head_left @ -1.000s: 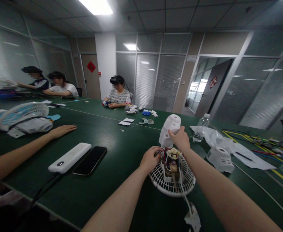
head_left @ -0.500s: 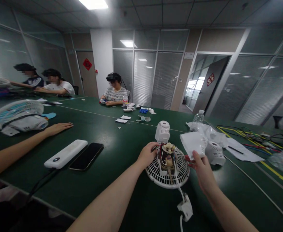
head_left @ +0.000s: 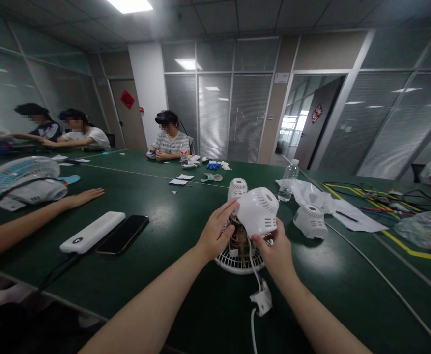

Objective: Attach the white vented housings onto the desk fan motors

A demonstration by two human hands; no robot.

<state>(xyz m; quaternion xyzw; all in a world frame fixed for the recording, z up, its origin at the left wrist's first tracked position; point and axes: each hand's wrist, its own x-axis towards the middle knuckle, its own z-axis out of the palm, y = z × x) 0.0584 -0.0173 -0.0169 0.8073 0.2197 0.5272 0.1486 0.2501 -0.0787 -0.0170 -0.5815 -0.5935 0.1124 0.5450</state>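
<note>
A glossy white fan motor cover (head_left: 256, 212) with vent slots is tilted above the exposed motor (head_left: 242, 241). My right hand (head_left: 277, 251) grips its lower right edge between thumb and fingers. My left hand (head_left: 215, 231) is at its left edge, fingertips on the rim and thumb lower down by the motor. The motor sits on a round white fan grille (head_left: 233, 267), which lies flat on the table and is partly hidden by my hands and the cover. A white cord runs from it towards me to a small white cord-mounted part (head_left: 262, 299).
Similar white covers stand behind (head_left: 237, 187) and to the right (head_left: 310, 222). A plastic bottle (head_left: 289, 179), paper (head_left: 360, 220) and cables lie right. Left are a power bank (head_left: 92, 232), a phone (head_left: 124, 235), another fan (head_left: 23, 182) and a co-worker's hand (head_left: 86, 196). People sit across the table.
My right hand has brought the white cover leftwards from beside the grille to above the motor and turned it. My left hand has shifted from the motor to the cover's edge.
</note>
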